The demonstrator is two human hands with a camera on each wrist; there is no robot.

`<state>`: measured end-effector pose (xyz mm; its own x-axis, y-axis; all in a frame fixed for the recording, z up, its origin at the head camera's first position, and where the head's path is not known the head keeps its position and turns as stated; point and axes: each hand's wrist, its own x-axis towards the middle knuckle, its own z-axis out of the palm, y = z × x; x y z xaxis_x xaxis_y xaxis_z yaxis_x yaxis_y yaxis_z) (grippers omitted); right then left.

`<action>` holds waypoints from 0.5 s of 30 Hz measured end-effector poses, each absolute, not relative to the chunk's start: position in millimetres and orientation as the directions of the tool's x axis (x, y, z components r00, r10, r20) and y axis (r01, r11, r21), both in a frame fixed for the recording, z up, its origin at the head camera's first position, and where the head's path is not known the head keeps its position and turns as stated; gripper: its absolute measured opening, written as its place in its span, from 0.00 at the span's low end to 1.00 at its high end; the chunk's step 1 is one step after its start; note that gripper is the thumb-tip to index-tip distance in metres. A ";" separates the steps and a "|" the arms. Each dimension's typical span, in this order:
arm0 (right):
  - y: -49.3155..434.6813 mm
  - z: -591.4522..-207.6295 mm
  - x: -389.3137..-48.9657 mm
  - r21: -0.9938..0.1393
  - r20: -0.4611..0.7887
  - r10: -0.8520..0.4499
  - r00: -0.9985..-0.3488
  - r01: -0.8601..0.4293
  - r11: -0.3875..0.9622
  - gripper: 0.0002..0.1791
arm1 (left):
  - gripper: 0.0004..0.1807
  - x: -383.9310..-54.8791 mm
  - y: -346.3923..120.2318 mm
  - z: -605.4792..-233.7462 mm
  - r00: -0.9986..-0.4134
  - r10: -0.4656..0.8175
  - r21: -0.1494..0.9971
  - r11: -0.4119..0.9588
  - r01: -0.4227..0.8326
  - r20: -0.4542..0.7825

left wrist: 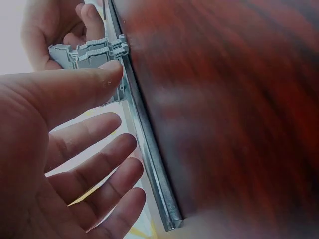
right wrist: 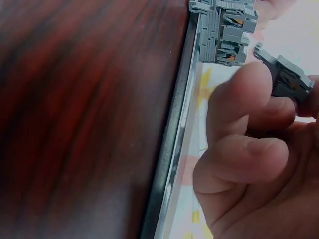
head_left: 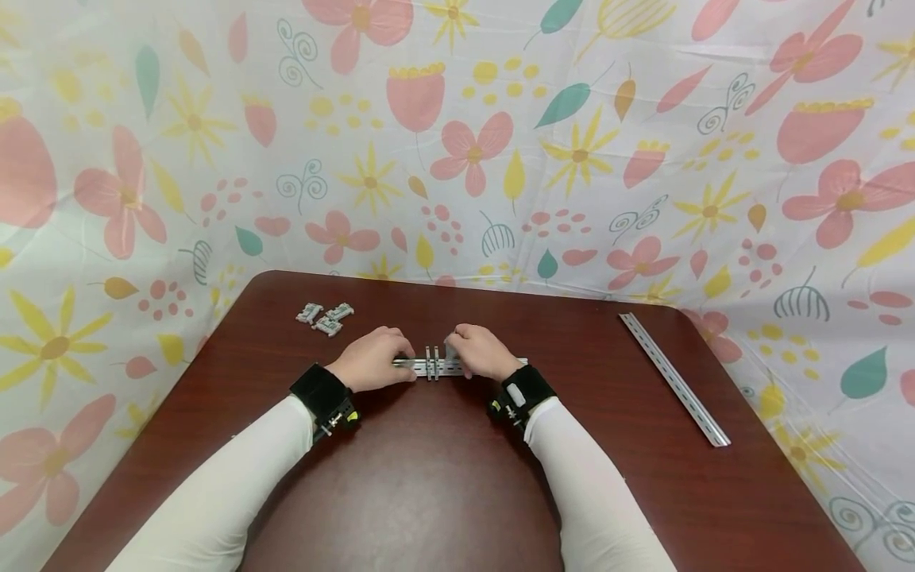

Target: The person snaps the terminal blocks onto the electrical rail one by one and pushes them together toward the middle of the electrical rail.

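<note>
In the head view a slotted metal DIN rail [head_left: 449,368] lies across the table between both hands. Two grey terminal blocks [head_left: 432,364] stand side by side on its middle; the right wrist view shows the mounted terminal blocks [right wrist: 227,32] with small orange parts. My right hand [head_left: 484,351] pinches another grey terminal block [right wrist: 288,77], just right of the mounted pair. Over the left part of the rail is my left hand [head_left: 375,360], its fingers [left wrist: 107,167] loosely extended. Its thumb overlaps the rail and blocks in the left wrist view.
Several loose terminal blocks [head_left: 327,316] lie at the back left of the brown table [head_left: 400,492]. A second, longer rail [head_left: 675,380] lies slanted on the right side. Behind the table hangs a flower-patterned cloth [head_left: 472,151].
</note>
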<state>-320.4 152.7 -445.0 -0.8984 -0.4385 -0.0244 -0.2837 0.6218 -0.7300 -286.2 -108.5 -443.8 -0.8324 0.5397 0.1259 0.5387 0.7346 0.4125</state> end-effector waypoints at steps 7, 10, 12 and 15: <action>154.1 -446.0 -321.2 -0.682 -0.069 -0.456 -0.887 -0.292 0.670 0.19 | 0.13 -285.6 -105.8 -446.3 -0.835 0.539 0.388 0.750 0.536 0.110; 154.0 -446.1 -321.2 -0.674 -0.088 -0.460 -0.884 -0.287 0.681 0.19 | 0.12 -286.0 -105.8 -447.7 -0.833 0.543 0.381 0.751 0.539 0.109; 154.0 -446.3 -321.3 -0.667 -0.099 -0.461 -0.882 -0.285 0.688 0.20 | 0.12 -285.9 -105.8 -448.1 -0.831 0.545 0.379 0.750 0.542 0.111; 153.9 -446.5 -322.0 -0.661 -0.111 -0.461 -0.881 -0.281 0.696 0.20 | 0.12 -285.1 -105.6 -447.0 -0.828 0.549 0.376 0.747 0.548 0.116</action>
<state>-322.0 153.9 -446.5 -0.8806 -0.4607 -0.1110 -0.2810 0.6961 -0.6606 -285.1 -105.6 -447.0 -0.8279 0.5486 0.1165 0.5480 0.7471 0.3763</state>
